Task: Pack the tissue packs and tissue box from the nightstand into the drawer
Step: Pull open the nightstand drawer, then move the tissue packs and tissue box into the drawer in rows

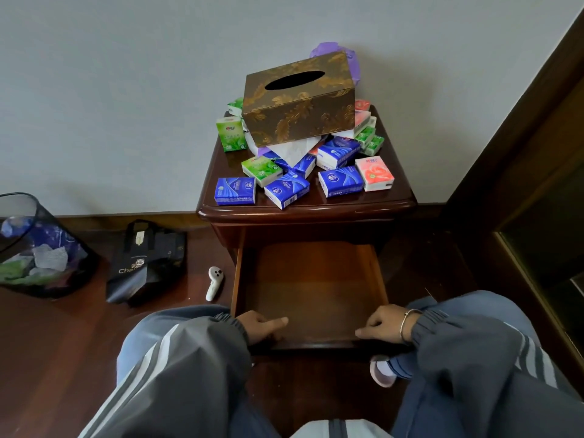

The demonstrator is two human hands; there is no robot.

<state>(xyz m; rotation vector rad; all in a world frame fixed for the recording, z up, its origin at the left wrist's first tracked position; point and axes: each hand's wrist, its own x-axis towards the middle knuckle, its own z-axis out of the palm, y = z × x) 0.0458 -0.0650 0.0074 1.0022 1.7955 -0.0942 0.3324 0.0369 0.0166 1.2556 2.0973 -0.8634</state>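
Both hands are gripping the front edge of the drawer (pixel 309 279): the left hand (pixel 262 327) is curling over it near the left corner, one finger lying along the inside, and the right hand (pixel 384 325) is doing the same near the right corner, so neither is holding any tissue item. The drawer is standing pulled out under the nightstand (pixel 306 210), with nothing showing inside it. The packs (pixel 340 184) are lying in a loose heap across the top, blue, green and pink, some flat and some leaning on each other. The box (pixel 300 99) is sitting tilted on the back of that heap, close to the wall, resting on packs and some loose white tissue. The packs are probably going to feel light and soft, with slick film wrapping, so pinching each across its narrow sides, or scooping several together, is looking safest. The box is looking stiff and rigid, likely light too. Taking it from above by its two long sides seems best, and lifting it first, since pulling packs from beneath could tip it
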